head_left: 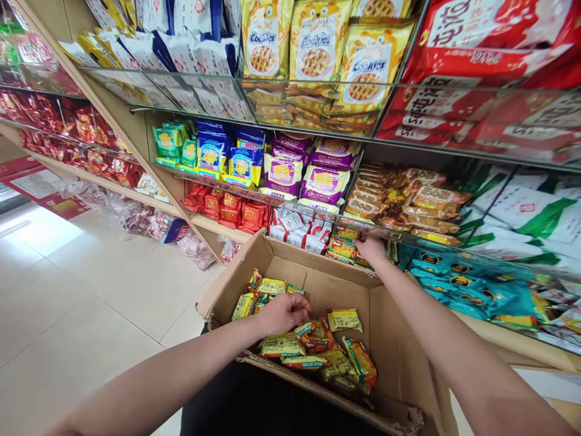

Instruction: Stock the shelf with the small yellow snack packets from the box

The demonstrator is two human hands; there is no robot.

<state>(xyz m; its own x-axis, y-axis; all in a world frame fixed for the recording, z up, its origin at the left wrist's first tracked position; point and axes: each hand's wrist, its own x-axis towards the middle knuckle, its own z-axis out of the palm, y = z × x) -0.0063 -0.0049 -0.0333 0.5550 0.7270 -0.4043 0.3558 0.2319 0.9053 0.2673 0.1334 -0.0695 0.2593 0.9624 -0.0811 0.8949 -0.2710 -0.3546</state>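
Observation:
My left hand [285, 313] hovers over the open cardboard box [390, 339], its fingers curled in; whether anything is inside them I cannot make out. Around and below it lie several small yellow-green snack packets [281, 345] with orange and red edges. My right hand [371, 250] reaches past the box's far edge into a low shelf compartment. Its fingers are closed at a snack packet [361, 261], among similar yellow and orange packets [341, 248] there. Its fingertips are partly hidden by the shelf front.
Glass-fronted shelves [308, 209] rise behind the box. White-and-red packets [299, 233] and red packets [227, 206] lie left of the right hand's compartment, teal packets [454, 281] right of it. Brown packets [422, 200] sit above. Plastic bags [136, 212] rest on the tiled floor [91, 297].

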